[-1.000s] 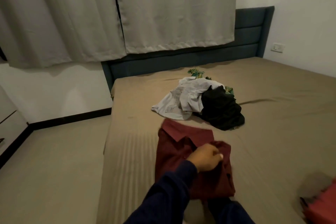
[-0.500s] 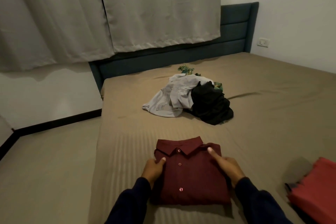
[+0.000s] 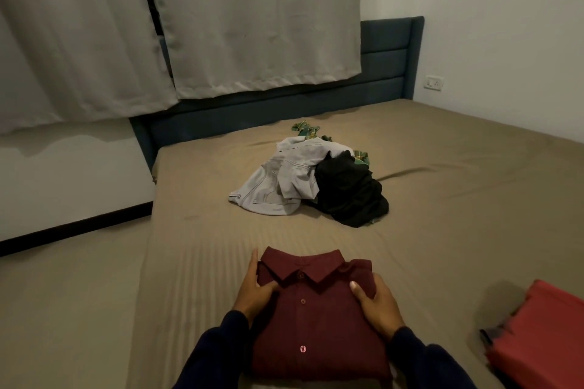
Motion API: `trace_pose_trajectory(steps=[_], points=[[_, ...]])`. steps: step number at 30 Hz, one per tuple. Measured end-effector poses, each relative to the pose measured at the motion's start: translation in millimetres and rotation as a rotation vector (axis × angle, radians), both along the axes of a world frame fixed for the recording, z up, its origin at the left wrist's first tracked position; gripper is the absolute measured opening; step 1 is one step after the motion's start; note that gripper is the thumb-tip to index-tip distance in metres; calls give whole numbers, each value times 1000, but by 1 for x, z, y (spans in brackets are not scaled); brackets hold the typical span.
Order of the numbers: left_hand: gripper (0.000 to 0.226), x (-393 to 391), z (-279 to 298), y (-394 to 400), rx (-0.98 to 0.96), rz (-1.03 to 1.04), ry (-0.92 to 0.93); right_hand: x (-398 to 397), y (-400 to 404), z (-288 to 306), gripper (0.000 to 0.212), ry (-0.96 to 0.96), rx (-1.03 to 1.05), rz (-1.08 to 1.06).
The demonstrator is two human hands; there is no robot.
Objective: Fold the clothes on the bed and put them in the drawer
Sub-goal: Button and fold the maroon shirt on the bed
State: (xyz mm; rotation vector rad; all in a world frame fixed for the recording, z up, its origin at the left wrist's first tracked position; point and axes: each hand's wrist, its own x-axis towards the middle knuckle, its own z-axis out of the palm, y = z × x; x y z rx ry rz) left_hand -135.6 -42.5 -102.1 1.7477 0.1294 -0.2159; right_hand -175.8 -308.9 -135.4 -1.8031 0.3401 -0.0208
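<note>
In the head view, low in the frame's centre, the left hand (image 3: 252, 294) and right hand (image 3: 377, 306) grip opposite sides of a folded maroon shirt (image 3: 316, 319), thumbs on top. The shirt is a buttoned, collared rectangle lying on the ribbed tan bed (image 3: 458, 199).

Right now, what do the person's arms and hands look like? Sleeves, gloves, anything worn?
Both arms wear long dark navy sleeves ending at the wrists. The left hand and right hand are bare: no gloves, and no rings, watch or markings visible.
</note>
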Motion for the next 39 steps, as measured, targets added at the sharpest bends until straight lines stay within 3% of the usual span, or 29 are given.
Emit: trace_pose_trajectory(steps=[4, 6, 8, 11, 14, 21, 26, 30, 34, 39], points=[[104, 7, -1, 7, -51, 55, -78, 5, -6, 8, 37, 152, 287, 79], [96, 6, 1, 10, -3, 173, -98, 1, -8, 15, 31, 215, 456, 142], [80, 2, 1, 11, 92, 285, 21, -2, -11, 13, 36, 240, 558, 164], [75, -5, 5, 5, 104, 170, 369, -4, -11, 2, 48, 208, 518, 137], [60, -6, 16, 0, 107, 21, 435, -6, -2, 2, 45, 120, 346, 91], [23, -4, 33, -43, 99, -146, 49, -43, -16, 18, 25, -67, 425, -124], [43, 6, 54, -113, 193, -284, -234, -71, -68, 40, 23, -207, 464, -344], [42, 11, 77, -192, 178, -398, -364, -100, -124, 62, 27, -283, 496, -512], [33, -4, 103, -283, 200, -547, -438, -144, -188, 83, 22, -334, 374, -672], [40, -35, 111, -380, 200, -713, -462, -201, -264, 105, 28, -320, 271, -822]])
